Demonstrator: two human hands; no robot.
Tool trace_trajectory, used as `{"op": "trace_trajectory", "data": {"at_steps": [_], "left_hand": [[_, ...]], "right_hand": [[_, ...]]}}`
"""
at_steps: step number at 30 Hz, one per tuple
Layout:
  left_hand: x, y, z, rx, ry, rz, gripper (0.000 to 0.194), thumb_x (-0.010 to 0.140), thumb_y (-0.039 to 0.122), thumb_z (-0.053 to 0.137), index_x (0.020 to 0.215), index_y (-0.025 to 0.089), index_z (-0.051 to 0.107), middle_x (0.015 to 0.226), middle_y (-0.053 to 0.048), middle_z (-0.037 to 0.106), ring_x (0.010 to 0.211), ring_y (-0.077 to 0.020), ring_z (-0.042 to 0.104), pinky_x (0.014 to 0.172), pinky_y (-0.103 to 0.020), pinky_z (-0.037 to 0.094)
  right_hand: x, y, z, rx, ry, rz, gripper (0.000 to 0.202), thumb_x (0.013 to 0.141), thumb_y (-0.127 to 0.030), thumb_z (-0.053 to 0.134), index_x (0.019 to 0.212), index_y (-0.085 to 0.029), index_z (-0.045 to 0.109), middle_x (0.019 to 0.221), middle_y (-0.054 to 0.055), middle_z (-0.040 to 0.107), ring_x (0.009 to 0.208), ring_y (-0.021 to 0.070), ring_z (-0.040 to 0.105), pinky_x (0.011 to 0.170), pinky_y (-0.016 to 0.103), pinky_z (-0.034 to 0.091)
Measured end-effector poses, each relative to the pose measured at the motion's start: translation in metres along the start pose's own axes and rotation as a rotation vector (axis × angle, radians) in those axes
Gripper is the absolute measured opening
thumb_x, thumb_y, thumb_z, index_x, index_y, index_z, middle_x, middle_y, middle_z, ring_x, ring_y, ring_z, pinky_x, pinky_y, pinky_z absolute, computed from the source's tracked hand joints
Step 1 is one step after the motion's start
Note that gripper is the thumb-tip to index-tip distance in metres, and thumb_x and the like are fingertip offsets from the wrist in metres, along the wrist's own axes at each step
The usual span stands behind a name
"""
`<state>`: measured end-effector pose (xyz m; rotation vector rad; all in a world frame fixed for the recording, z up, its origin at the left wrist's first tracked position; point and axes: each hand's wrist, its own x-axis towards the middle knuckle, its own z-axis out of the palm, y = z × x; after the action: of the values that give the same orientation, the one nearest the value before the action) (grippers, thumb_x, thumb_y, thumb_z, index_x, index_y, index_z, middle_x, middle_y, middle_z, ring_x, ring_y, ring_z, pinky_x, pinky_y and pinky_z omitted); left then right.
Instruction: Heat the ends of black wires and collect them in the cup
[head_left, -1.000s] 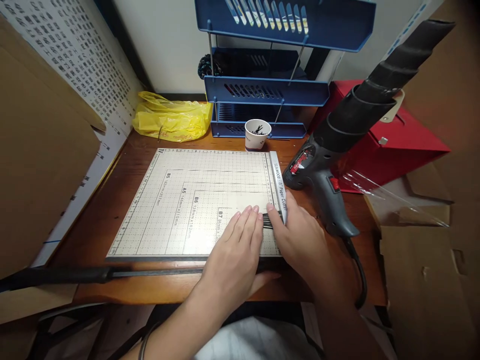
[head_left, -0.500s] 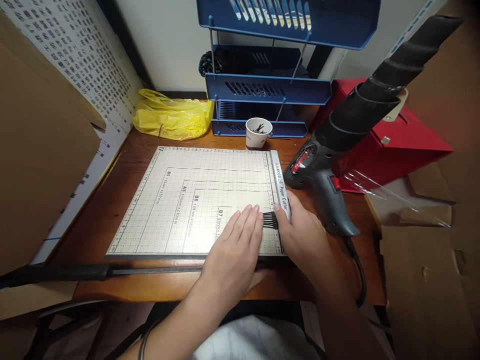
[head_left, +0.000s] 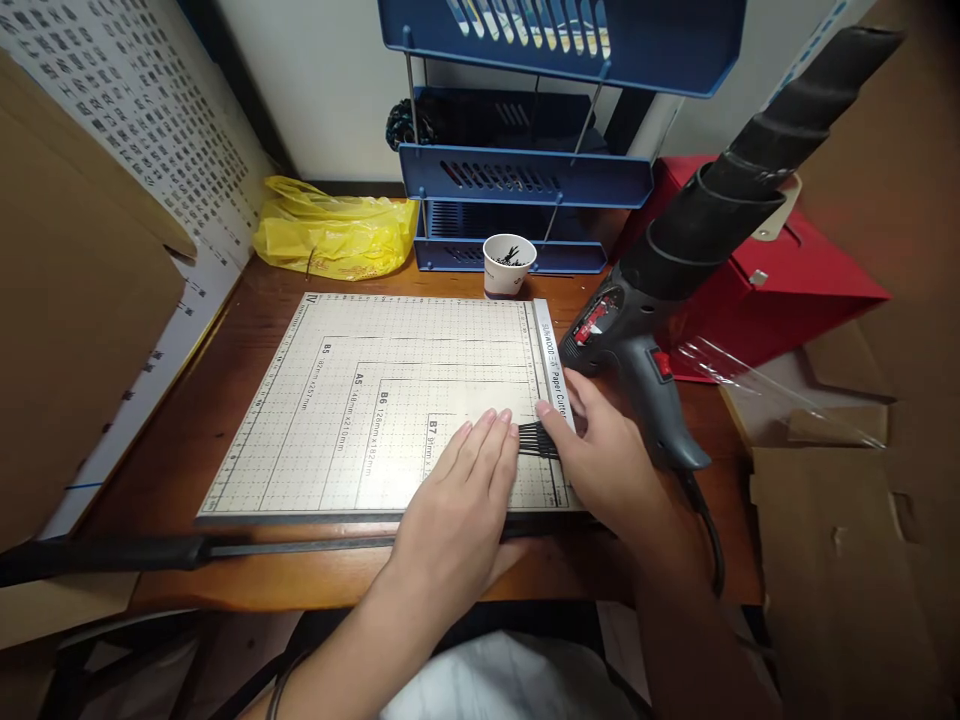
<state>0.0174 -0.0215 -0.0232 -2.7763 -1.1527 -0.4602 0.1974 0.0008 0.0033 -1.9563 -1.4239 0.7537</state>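
A bundle of thin black strands (head_left: pixel 535 440) lies side by side across the right part of a cream paper cutter board (head_left: pixel 337 400). My left hand (head_left: pixel 461 485) rests flat on the board, fingers straight and together, over the left part of the strands. At the cutter's right edge is my right hand (head_left: pixel 611 450), its thumb by the strand ends and its other fingers stretched beyond the metal edge strip (head_left: pixel 551 350). Thumb and fingers are apart there. The cutter's blade arm (head_left: pixel 300 546), with a black handle (head_left: pixel 142 552), is lowered along the board's near side.
Behind the board stands a paper cup (head_left: pixel 508 268) with short black pieces inside. A heat gun (head_left: pixel 645 350) stands at the right before a red box (head_left: pixel 810 290). At the back are a yellow plastic bag (head_left: pixel 337 235) and blue tray shelves (head_left: pixel 525 178). Cardboard (head_left: pixel 825 540) is at right.
The whole view has shifted slightly left. My right hand's fingers have moved a little farther up along the edge strip. My left hand stays flat in the same place on the board.
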Motion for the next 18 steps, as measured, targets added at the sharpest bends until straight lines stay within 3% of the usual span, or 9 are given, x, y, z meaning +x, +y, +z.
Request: {"op": "trace_trajectory", "data": {"at_steps": [6,11,18], "left_hand": [[0.0,0.0,-0.002,0.006,-0.017,0.001,0.094,0.087,0.063,0.066,0.148,-0.003,0.038,0.157,-0.021,0.043,0.147,-0.0321,0.04,0.124,-0.044,0.028],[0.002,0.003,-0.003,0.023,-0.026,-0.012,0.105,0.077,0.063,0.076,0.148,-0.004,0.038,0.157,-0.022,0.043,0.146,-0.0327,0.041,0.125,-0.044,0.025],[0.002,0.004,-0.002,0.0,-0.005,-0.027,0.099,0.081,0.062,0.073,0.148,-0.002,0.039,0.156,-0.02,0.044,0.146,-0.0318,0.041,0.125,-0.043,0.022]], "right_hand": [[0.005,-0.002,0.002,-0.134,-0.035,-0.009,0.053,0.093,-0.03,0.049,0.147,-0.026,0.049,0.131,0.007,0.068,0.121,0.0323,0.063,0.105,0.052,0.046],[0.004,-0.004,-0.003,-0.126,-0.061,-0.048,0.049,0.094,-0.031,0.048,0.143,-0.03,0.052,0.13,0.003,0.069,0.12,0.0305,0.064,0.105,0.05,0.047],[-0.011,0.0,0.001,-0.179,-0.104,-0.116,0.06,0.1,-0.04,0.042,0.158,-0.035,0.028,0.151,0.003,0.052,0.13,0.0317,0.055,0.108,0.054,0.042]]}}
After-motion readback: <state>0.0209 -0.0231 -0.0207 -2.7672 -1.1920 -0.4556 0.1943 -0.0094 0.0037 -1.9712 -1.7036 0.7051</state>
